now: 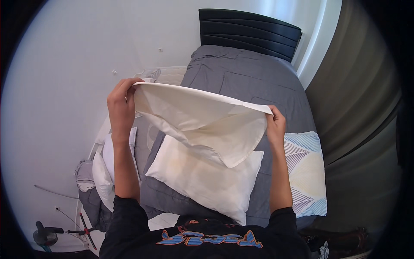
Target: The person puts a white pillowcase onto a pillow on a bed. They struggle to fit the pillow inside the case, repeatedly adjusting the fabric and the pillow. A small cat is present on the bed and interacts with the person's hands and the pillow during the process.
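Observation:
A cream-white pillowcase (189,110) hangs stretched between my two raised hands above the bed. My left hand (121,101) is closed on its upper left corner. At the opposite corner, lower and to the right, my right hand (276,123) pinches the edge. The cloth sags in the middle, and its lower edge droops in loose folds. Beneath it a white pillow (202,177) with faint yellowish stains lies on the grey bedspread (233,71), its far part hidden by the cloth.
A patterned pillow (304,172) lies at the bed's right side. White pillows (122,151) and a bunched grey cover (95,207) are on the left. Beyond stand a black headboard (250,32) and a dark curtain (358,86). At the lower left is a fan-like device (45,235).

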`<state>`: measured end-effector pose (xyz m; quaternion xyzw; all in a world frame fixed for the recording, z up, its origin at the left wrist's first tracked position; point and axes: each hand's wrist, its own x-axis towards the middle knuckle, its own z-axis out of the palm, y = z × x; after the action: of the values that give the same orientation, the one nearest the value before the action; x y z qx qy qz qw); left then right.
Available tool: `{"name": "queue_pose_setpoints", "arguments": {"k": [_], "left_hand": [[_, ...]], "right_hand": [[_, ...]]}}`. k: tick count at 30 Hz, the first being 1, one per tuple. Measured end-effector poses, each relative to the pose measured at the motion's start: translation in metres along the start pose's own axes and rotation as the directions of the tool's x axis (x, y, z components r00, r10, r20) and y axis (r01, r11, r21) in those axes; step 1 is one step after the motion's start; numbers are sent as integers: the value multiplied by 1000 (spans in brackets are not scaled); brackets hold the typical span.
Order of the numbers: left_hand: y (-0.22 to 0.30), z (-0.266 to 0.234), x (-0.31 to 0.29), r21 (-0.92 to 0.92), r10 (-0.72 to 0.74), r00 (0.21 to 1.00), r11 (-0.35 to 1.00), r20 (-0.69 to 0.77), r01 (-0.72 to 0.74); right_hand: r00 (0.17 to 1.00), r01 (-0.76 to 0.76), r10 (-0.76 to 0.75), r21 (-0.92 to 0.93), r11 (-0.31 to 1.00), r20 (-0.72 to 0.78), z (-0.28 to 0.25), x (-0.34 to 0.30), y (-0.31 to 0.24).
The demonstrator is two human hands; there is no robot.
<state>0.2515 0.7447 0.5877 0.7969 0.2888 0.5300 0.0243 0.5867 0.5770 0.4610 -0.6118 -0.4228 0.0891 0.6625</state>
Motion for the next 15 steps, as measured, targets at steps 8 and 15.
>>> {"name": "queue_pose_setpoints", "arguments": {"k": [8, 15], "left_hand": [[-18, -14, -8, -360, -202, 953, 892, 226, 274], [-43, -37, -10, -298, -92, 880, 920, 465, 254]], "right_hand": [[831, 387, -382, 72, 919, 404, 91, -25, -72], [949, -107, 3, 313, 944, 314, 141, -44, -31]]}}
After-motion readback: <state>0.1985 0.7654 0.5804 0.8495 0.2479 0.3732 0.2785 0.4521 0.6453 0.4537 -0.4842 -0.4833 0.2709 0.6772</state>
